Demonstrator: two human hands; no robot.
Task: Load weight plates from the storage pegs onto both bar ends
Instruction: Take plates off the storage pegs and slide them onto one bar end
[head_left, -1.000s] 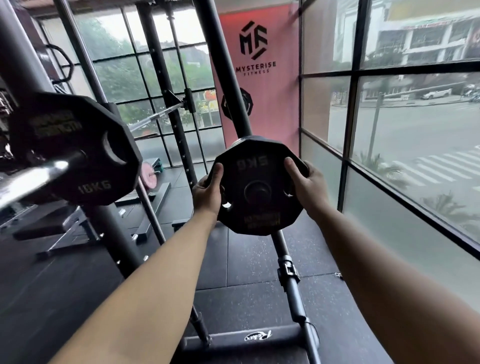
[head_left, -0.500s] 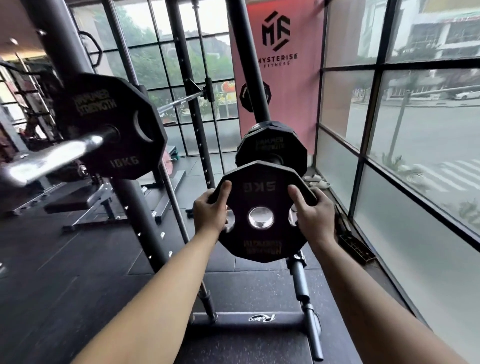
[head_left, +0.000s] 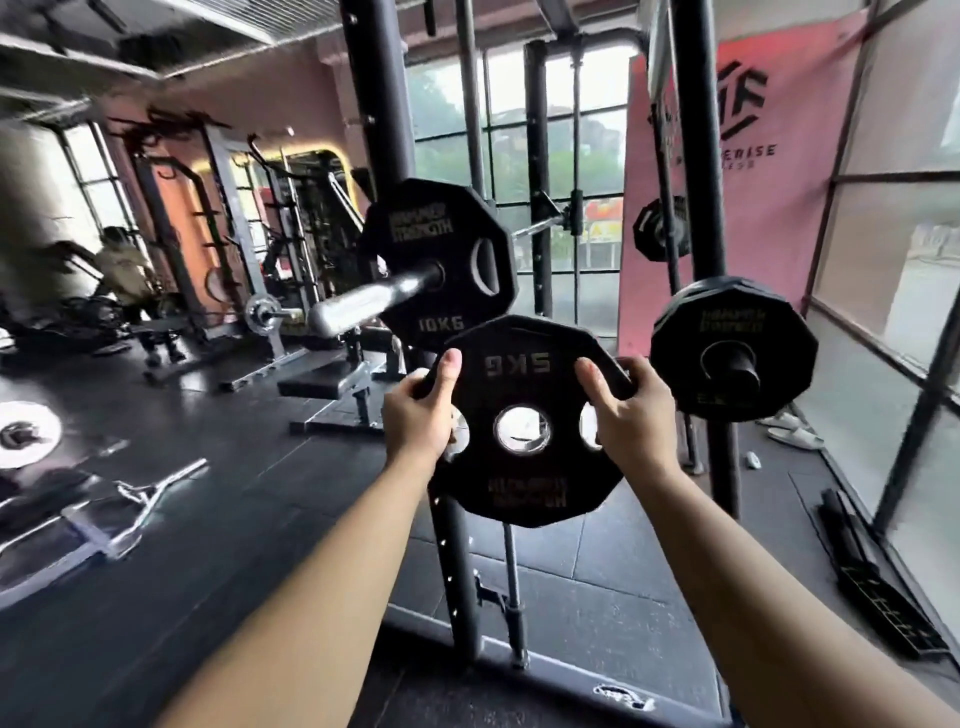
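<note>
I hold a black 5 kg plate (head_left: 524, 488) upright in front of me, free of any peg. My left hand (head_left: 423, 415) grips its left rim with the thumb on the face. My right hand (head_left: 623, 410) grips the right rim through the grip slot. Just above and behind it, the chrome bar end (head_left: 363, 301) points toward me, with a black 10 kg plate (head_left: 441, 260) seated on it. To the right, another black plate (head_left: 732, 348) stays on a storage peg of the rack upright (head_left: 701, 156).
The near rack upright (head_left: 457, 571) and its base frame stand right below the held plate. Benches, loose bars and a cable handle (head_left: 140, 499) lie on the dark floor at left. A person (head_left: 122, 265) trains far left. Glass wall and sandals (head_left: 795, 436) at right.
The 5 kg plate has come off its storage peg and travelled left and up toward the bar end. My view has swung left, so the stored plate now sits to the right.
</note>
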